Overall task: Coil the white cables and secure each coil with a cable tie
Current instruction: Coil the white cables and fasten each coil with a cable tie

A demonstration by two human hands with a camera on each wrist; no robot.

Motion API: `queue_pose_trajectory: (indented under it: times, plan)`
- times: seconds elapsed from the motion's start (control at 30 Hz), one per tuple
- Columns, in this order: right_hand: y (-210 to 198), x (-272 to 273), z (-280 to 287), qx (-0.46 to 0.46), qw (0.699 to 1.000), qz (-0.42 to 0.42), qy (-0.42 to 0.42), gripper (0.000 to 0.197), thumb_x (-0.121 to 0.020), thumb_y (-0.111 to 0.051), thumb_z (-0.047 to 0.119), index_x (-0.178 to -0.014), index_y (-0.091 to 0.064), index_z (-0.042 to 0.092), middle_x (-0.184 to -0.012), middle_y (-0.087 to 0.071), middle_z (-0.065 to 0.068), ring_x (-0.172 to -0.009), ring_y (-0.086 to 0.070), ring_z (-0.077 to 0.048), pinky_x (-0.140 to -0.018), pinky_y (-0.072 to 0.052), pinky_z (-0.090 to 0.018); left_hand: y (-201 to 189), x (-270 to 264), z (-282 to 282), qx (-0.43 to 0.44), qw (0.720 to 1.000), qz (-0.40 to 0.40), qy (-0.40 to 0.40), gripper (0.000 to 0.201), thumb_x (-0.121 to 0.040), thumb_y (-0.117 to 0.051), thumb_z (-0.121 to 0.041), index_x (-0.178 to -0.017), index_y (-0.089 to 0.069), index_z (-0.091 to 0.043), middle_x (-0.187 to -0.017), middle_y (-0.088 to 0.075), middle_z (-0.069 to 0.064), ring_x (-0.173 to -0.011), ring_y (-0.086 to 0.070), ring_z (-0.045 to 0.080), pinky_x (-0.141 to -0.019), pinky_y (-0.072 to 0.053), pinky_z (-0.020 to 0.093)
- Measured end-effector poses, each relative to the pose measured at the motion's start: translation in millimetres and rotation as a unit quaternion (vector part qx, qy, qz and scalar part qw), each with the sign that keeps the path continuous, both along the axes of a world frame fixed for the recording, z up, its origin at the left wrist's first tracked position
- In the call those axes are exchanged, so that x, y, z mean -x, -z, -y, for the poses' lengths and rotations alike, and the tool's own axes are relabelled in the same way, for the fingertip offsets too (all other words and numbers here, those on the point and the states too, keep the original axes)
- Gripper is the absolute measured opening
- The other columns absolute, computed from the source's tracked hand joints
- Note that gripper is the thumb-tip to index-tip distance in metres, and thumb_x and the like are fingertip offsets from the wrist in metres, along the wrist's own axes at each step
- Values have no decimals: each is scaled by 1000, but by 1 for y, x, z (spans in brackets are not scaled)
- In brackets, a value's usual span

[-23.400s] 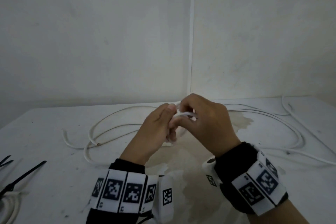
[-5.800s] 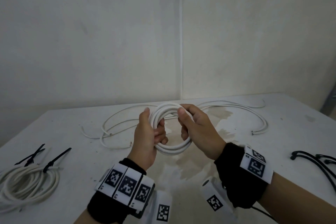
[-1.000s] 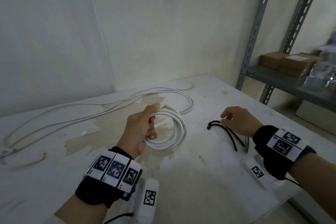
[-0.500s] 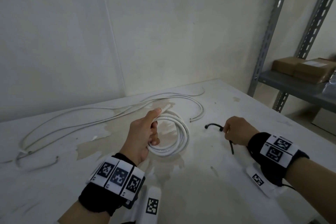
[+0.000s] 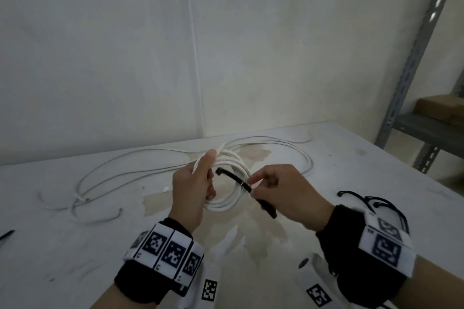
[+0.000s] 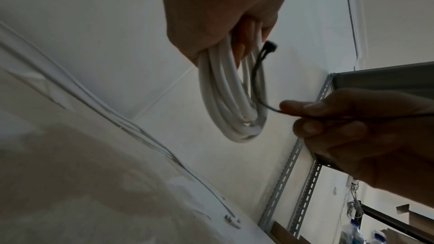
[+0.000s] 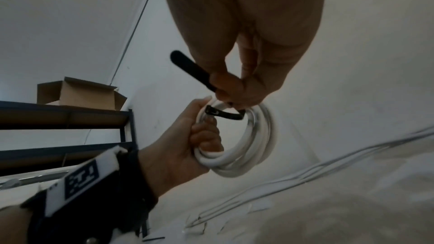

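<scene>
Left hand (image 5: 193, 190) grips the white cable coil (image 5: 233, 183), fingers curled through its loop, coil held up above the table (image 5: 75, 246). Right hand (image 5: 283, 193) pinches a black cable tie (image 5: 236, 178) – its head end pointing toward the left hand, across the coil's opening. More white cable (image 5: 140, 158) lies loose on the table behind; spare black ties (image 5: 361, 199) lie beside the right wrist.
</scene>
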State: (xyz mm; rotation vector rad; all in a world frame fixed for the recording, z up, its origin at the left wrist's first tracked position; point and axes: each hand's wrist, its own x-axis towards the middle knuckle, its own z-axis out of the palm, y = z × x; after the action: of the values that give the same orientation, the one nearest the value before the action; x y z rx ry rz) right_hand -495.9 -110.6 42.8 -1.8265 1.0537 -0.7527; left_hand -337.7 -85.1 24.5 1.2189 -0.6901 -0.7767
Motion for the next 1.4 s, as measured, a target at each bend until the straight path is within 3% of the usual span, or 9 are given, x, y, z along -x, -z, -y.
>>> queue_pose_trajectory:
  times: [0.23,0.47,0.57,0.63,0.73,0.87,1.07,1.23,1.4]
  plan:
    - [10,-45,-10,-44,996,56,50,8,-77,-57,-1,-75,-51,4,-51,-55,-9,-28,-46,-8,-34,-35,-17,5,-9,-12,37,990,122,-61,43,-82,-65,-31,-48,-48,-12,-39,-40,-3,-39,-37,14,-43,-32,24]
    - [6,-62,-16,-46,983,170,50,21,-79,-60,-4,-68,-47,7,-53,-54,-9,-34,-49,-11,-37,-42,-20,9,-13,-18,39,990,130,-39,41,-84,-64,-28,-50,-49,-10,-39,-43,-5,-37,-37,12,-40,-33,21]
    - [6,-61,-18,-55,975,213,17,24,-81,-62,-5,-68,-47,7,-54,-55,-8,-37,-53,-13,-38,-45,-21,8,-17,-20,35,992,121,-18,31,-84,-62,-28,-68,-59,-1,-38,-39,-5,-35,-36,10,-38,-32,20]
    - [6,-59,-19,-54,974,222,-9,21,-81,-62,-5,-71,-49,7,-55,-56,-5,-39,-56,-11,-41,-47,-21,6,-18,-21,32,995,95,-3,15,-85,-61,-26,-90,-65,-12,-37,-37,-7,-34,-34,7,-38,-32,20]
    - [4,-56,-18,-38,977,204,-45,13,-83,-61,-3,-79,-59,9,-57,-57,1,-43,-57,-7,-47,-49,-18,4,-18,-21,35,998,50,18,17,-86,-60,-25,-103,-65,-24,-36,-33,-8,-35,-29,8,-39,-30,20]
    - [3,-50,-18,-44,978,177,-104,19,-90,-51,-1,-85,-66,10,-67,-60,-3,-52,-58,-4,-54,-49,-15,2,-22,-20,48,998,7,26,18,-88,-57,-26,-94,-65,-11,-39,-29,-5,-35,-25,9,-39,-30,20]
    - [3,-43,-20,-11,967,177,-182,36,-88,-45,-12,-94,-67,16,-82,-64,3,-79,-65,-10,-75,-51,-17,3,-24,-20,55,995,-31,71,16,-88,-56,-27,-77,-60,-16,-39,-26,-4,-36,-22,10,-38,-27,19]
    - [2,-50,-17,55,968,216,-116,19,-85,-58,2,-82,-68,19,-78,-57,-3,-61,-59,-3,-59,-49,-14,2,-23,-23,61,993,-31,94,36,-72,-53,-51,-73,-58,-15,-45,-21,-3,-38,-20,10,-38,-25,20]
    - [-1,-58,-19,35,968,234,-84,14,-82,-63,5,-72,-65,14,-60,-61,5,-47,-53,-4,-49,-45,-16,1,-17,-25,55,994,-24,92,42,-74,-47,-54,-73,-62,-15,-42,-23,-5,-37,-22,8,-38,-26,19]
